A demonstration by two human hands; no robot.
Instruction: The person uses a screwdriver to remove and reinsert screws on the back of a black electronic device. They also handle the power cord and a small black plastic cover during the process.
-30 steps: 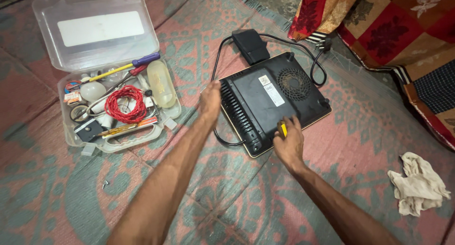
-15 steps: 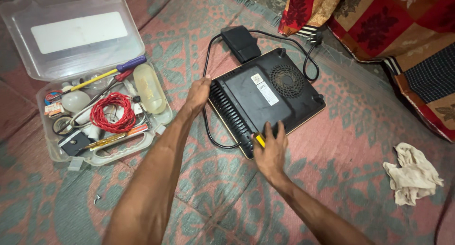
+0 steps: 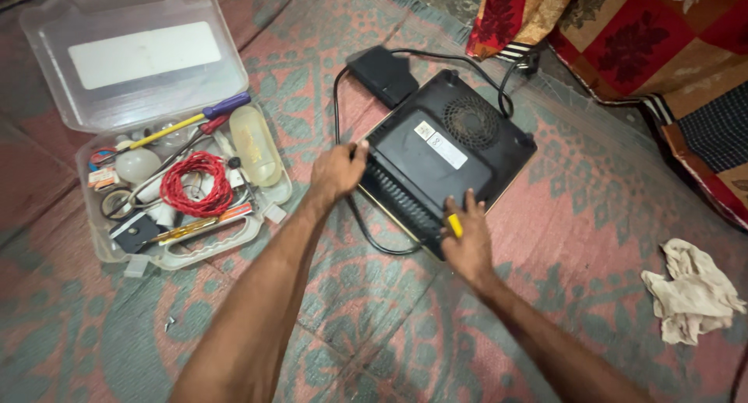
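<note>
Two hands were at work on the black appliance, and everything else lay around it on the patterned mat [image 3: 592,216]. Far left, the clear plastic toolbox [image 3: 47,44] sat open, its lid flat behind the tray. In the tray lay a yellow-and-purple screwdriver [image 3: 187,120], a coil of red wire [image 3: 196,185], a pale oblong bottle [image 3: 253,144] and a jumble of small parts too tangled to tell apart. A small screw [image 3: 168,323] lay loose on the mat just in front of the box.

Your left hand [image 3: 335,173] was curled over the near-left corner of the upturned black appliance [image 3: 405,150], fingers bent against its edge, beside the black cord [image 3: 366,231] that looped out beneath it. The appliance lay underside up in the middle of the mat, its round fan grille [image 3: 471,122] and a white label showing, with a black plug block [image 3: 382,74] just behind its far-left corner.

Your right hand [image 3: 466,247] was closed around a yellow-handled tool [image 3: 454,226], pressed against the appliance's near edge by the vent slots; you could not see the tool's tip.

Further right, a crumpled off-white rag [image 3: 689,290] lay well apart from the appliance, and a red patchwork quilt [image 3: 654,37] filled the top-right corner.
</note>
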